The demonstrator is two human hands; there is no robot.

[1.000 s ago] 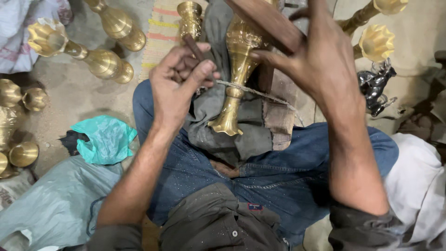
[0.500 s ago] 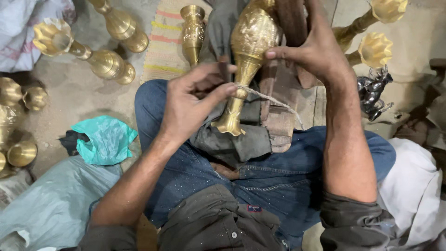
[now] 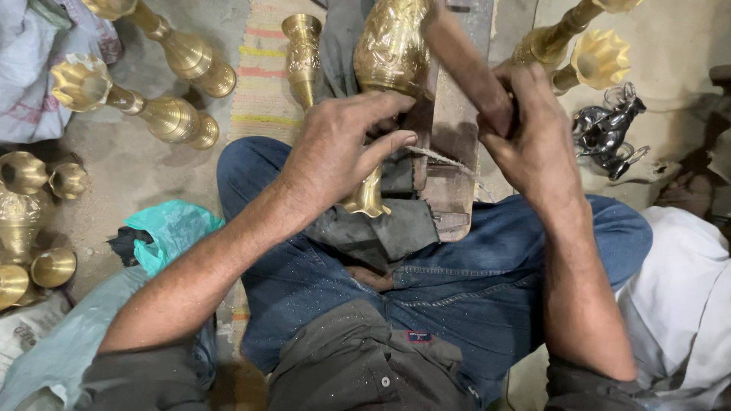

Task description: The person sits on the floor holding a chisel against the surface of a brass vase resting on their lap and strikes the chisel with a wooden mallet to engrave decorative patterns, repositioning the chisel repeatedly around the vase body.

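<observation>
An engraved brass vase (image 3: 390, 47) lies across my lap with its flared foot (image 3: 366, 201) pointing toward me. My left hand (image 3: 341, 149) wraps around its narrow stem. Beside it a worn wooden board (image 3: 451, 180) rests on a dark grey cloth (image 3: 381, 228) over my jeans. My right hand (image 3: 533, 144) is closed around a brown wooden handle (image 3: 461, 64) that slants up and away over the board. A thin frayed cord (image 3: 442, 157) runs between the two hands.
Several brass vases and stands lie on the floor: left (image 3: 171, 118), far left (image 3: 23, 221), top centre (image 3: 302, 49) and upper right (image 3: 582, 46). A teal plastic bag (image 3: 171, 232) lies left of my knee. A shiny metal piece (image 3: 605, 133) and white cloth (image 3: 685, 304) lie right.
The vase has been lowered from a raised tilt onto my lap. My right hand left the vase body and closed on the wooden handle; my left hand tightened on the stem.
</observation>
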